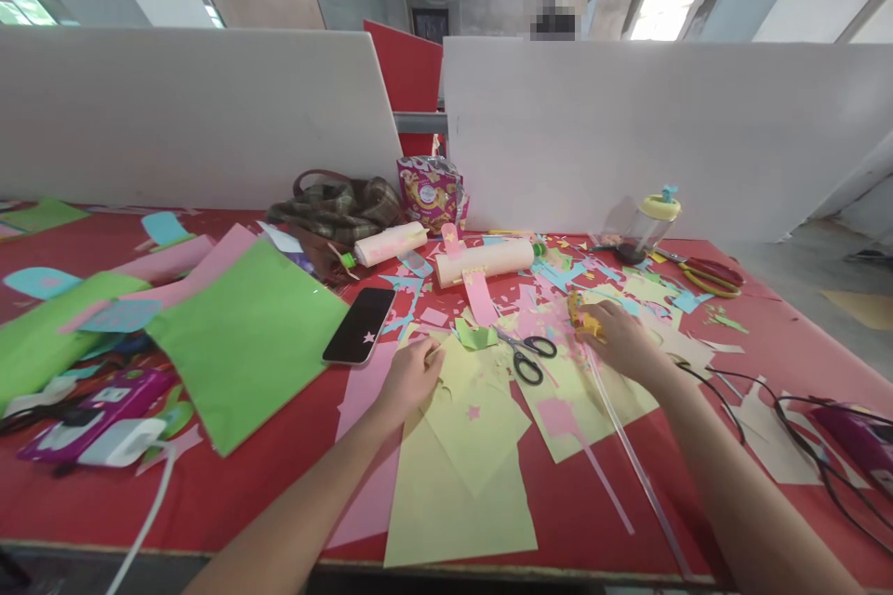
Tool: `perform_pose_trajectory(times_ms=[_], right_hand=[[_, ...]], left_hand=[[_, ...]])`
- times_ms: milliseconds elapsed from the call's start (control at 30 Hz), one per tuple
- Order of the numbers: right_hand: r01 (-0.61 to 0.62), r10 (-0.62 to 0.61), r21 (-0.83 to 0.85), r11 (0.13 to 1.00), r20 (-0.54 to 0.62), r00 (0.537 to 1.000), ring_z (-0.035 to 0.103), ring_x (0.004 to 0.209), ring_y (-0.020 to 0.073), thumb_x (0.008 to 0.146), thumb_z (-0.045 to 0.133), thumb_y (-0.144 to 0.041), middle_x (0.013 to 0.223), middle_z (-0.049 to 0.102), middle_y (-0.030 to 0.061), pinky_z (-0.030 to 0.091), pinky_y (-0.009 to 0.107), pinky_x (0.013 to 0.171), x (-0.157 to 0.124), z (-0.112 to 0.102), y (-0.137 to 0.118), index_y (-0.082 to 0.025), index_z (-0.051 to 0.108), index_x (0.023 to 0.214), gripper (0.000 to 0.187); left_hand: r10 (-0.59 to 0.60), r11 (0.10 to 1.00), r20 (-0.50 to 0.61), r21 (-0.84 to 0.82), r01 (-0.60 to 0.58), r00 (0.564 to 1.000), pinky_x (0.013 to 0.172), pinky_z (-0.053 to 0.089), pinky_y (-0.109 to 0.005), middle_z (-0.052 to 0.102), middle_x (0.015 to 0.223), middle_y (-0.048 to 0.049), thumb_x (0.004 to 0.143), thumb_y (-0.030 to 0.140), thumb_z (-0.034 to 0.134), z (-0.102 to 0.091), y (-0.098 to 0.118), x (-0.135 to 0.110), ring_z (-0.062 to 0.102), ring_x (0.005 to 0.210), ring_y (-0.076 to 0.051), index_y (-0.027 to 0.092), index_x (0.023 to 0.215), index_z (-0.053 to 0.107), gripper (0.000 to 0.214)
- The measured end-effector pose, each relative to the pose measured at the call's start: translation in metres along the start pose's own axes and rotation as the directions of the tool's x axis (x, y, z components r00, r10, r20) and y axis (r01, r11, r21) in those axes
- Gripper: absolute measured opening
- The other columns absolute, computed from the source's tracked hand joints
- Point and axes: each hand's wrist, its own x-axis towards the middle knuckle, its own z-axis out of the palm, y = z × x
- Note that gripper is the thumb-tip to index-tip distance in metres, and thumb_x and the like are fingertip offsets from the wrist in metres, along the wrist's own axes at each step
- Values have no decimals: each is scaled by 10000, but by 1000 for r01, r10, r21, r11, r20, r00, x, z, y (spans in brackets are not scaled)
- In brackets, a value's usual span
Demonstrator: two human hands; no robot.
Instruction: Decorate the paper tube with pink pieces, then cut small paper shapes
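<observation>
My left hand is closed in a pinch over the left edge of the pale yellow paper; whatever sits between the fingertips is too small to name. On the right, my right hand has its fingers curled over a small yellow-and-orange object, partly hidden by the hand. A clear strip runs from below that hand to the table's front edge. Between the hands lie black-handled scissors, a green paper scrap and a pink paper star.
A phone and green paper lie left. Behind are two paper-wrapped bottles, a snack bag and a plaid bag. A lidded cup, red-handled scissors and black cables are right.
</observation>
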Motion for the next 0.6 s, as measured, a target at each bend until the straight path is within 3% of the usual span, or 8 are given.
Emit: perform_pose_trajectory(times_ms=[133, 267, 467, 600], right_hand=[[152, -156, 77, 985, 49, 987, 546, 847, 192, 803, 389, -294, 942, 572, 70, 403, 299, 730, -5, 0, -47, -205, 485, 1011, 246], [176, -182, 91, 980, 65, 981, 549, 809, 198, 800, 404, -259, 852, 593, 68, 388, 299, 699, -11, 15, -76, -192, 519, 928, 185], [118, -122, 65, 991, 73, 990, 528, 853, 236, 769, 443, -203, 879, 613, 92, 335, 329, 709, -14, 29, -81, -180, 507, 951, 195], [86, -90, 48, 995, 84, 992, 538, 752, 221, 731, 447, -138, 773, 622, 70, 317, 304, 640, -14, 28, -79, -189, 510, 937, 221]], left_hand=[[-39, 998, -81, -44, 35, 996, 500, 327, -214, 419, 512, 42, 750, 317, 361, -8, 2, 0, 411, 473, -105, 184, 620, 433, 199], [-52, 995, -142, -89, 40, 988, 553, 384, -225, 517, 601, 13, 768, 315, 350, -12, 0, 0, 492, 544, -118, 181, 683, 456, 190], [-37, 990, -216, -138, 7, 976, 656, 445, -248, 598, 845, -43, 733, 288, 418, -11, 0, -2, 577, 752, -156, 178, 830, 488, 163], [-19, 988, -240, -152, -18, 970, 696, 442, -243, 599, 823, -28, 707, 227, 430, -11, 2, -3, 575, 794, -151, 182, 782, 487, 104]])
